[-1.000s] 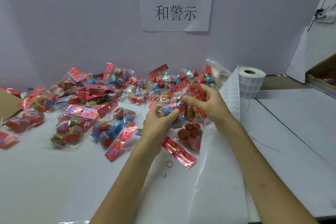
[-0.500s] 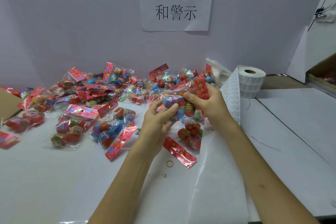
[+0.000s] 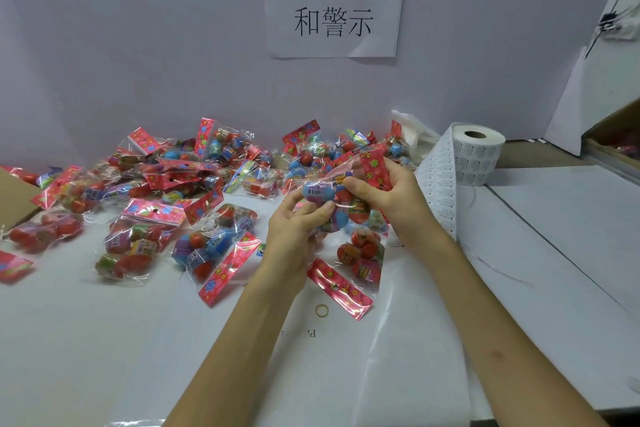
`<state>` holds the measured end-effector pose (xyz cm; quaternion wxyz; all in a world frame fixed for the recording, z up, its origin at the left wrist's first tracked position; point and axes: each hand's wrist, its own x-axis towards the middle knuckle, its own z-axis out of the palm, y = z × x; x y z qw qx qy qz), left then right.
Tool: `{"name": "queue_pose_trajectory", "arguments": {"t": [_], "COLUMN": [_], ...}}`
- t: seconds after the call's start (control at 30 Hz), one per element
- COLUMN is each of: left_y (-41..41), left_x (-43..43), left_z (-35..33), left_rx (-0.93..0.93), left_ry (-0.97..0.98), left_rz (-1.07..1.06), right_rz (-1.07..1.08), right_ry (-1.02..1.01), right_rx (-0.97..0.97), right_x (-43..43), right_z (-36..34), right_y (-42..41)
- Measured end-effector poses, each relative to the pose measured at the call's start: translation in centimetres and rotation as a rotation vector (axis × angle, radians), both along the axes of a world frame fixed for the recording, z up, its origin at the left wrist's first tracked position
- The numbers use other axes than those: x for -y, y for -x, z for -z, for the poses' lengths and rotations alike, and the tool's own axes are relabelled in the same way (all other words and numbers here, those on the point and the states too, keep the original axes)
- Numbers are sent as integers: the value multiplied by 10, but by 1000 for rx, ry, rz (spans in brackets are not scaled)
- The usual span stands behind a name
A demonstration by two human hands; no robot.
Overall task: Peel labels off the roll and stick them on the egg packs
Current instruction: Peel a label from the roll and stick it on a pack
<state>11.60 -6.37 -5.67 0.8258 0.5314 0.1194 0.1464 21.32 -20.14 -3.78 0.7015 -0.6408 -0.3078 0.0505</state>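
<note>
Both my hands hold one clear egg pack (image 3: 322, 191) with a red flowered header above the table's middle. My left hand (image 3: 294, 229) cups it from below, thumb and fingers curled round the blue egg. My right hand (image 3: 384, 198) grips its upper right part, thumb pressing on the film. The white label roll (image 3: 479, 152) stands at the right, its printed strip (image 3: 438, 184) hanging down behind my right wrist. Another egg pack (image 3: 360, 256) lies just under my hands. I cannot make out a loose label on my fingers.
Several more egg packs are heaped along the back wall (image 3: 194, 177) and to the left. A rubber band (image 3: 321, 311) lies near my left forearm. A cardboard box edge (image 3: 14, 198) shows at far left, another box (image 3: 613, 142) at far right.
The held pack has been lifted a little and turned, so the blue egg now faces up between my hands. My left thumb has shifted onto it.
</note>
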Motion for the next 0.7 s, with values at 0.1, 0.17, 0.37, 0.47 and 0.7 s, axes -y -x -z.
{"name": "queue_pose_trajectory", "arguments": {"t": [0.1, 0.17, 0.37, 0.47, 0.7], "left_y": [0, 0, 1, 2, 2], "left_x": [-2, -2, 3, 2, 4], "left_z": [1, 1, -5, -3, -2], "left_rx": [7, 24, -9, -38, -2], "left_ry": [0, -8, 8, -44, 15], "left_rz": [-33, -28, 24, -8, 94], "right_rz": [6, 32, 62, 62, 123], "right_ry": [9, -3, 15, 25, -34], "right_rx": [-5, 4, 24, 33, 28], "right_x": [-3, -3, -1, -2, 1], "right_z": [2, 2, 1, 1, 4], "right_y": [1, 1, 2, 2, -3]}}
